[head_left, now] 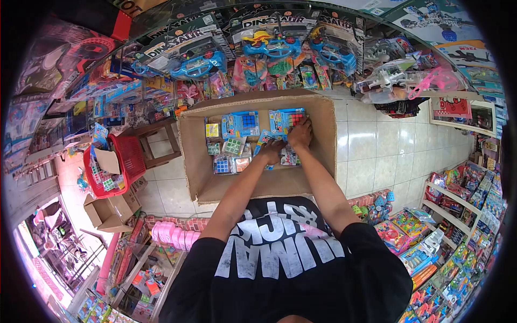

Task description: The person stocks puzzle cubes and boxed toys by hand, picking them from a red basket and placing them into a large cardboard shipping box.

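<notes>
A large open cardboard box (191, 161) holds several puzzle cubes, some in blue packs. My right hand (299, 134) is at the box's right side, its fingers on a blue pack with a red-faced cube (295, 118). Lower and to the left, my left hand (271, 153) touches another blue pack (262, 141); its fingertips are hard to make out. At the back left lies a blue pack with a blue-faced cube (248, 121). A yellow cube (212, 130), a green-and-white cube (233, 146) and a blue-faced cube (222, 164) sit along the left.
A red basket (129, 161) with cubes stands left of the box, beside a brown wooden stool (161, 159). Below the basket is a small open carton (110, 210). Dinosaur toy packs (272, 40) hang behind the box. Shelves of packaged toys (452, 269) stand at right.
</notes>
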`<state>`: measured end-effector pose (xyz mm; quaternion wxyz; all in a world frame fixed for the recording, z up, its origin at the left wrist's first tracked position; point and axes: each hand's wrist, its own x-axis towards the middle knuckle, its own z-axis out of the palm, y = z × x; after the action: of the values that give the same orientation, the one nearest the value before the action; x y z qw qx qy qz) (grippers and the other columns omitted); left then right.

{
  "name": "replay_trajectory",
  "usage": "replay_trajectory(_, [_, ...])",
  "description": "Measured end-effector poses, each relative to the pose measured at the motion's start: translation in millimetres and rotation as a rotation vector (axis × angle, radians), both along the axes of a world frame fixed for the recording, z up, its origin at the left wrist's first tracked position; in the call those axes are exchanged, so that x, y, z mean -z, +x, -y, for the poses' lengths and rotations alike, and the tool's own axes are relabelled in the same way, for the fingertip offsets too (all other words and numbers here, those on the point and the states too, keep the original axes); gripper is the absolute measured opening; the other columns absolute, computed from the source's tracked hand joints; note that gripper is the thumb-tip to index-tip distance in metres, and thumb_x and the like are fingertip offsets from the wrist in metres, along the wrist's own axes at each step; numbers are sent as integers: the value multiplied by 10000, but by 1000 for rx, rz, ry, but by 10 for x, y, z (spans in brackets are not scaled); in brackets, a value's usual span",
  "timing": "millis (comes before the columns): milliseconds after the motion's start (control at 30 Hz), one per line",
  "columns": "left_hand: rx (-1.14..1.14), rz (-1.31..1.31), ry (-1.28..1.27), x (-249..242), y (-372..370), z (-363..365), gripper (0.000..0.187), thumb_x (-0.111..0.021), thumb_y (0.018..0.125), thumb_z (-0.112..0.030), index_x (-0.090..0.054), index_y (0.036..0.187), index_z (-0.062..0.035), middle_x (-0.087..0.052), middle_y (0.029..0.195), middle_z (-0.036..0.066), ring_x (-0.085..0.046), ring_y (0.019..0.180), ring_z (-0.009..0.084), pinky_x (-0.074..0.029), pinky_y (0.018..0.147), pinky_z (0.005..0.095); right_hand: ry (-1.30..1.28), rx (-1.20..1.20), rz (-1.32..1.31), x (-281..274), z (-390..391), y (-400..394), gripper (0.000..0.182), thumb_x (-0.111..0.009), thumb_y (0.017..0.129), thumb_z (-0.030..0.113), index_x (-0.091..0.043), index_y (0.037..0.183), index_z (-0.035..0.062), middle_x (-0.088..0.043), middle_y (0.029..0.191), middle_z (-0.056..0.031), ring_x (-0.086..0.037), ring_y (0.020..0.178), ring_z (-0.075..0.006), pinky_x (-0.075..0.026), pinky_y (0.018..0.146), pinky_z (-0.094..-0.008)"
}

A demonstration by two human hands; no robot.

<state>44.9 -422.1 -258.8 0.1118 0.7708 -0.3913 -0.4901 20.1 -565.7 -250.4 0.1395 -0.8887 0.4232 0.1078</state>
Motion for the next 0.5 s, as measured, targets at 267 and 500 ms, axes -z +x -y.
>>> replay_trajectory(267, [-353, 19, -503, -397, 207, -293, 518, -578, 888, -150, -452, 1388, -97, -402, 1449, 154, -383, 1342, 370, -347, 1101, 443, 262, -142, -38, -1153, 143, 184, 468, -664, 838, 227, -578, 1252, 25, -633, 1130, -184, -619, 1073, -300, -490, 948, -407])
replay_trajectory(500, [-648, 864, -543, -2305, 650, -1431, 378, -579, 877, -119, -559, 1249, -59, -523, 1290, 135, -492, 1209, 328, -358, 1051, 408, -30, -312, 1031, -1941, 647, -135, 125, -583, 873, 82, -664, 951, 26, -643, 831, -128, -596, 713, -257, -463, 655, -384])
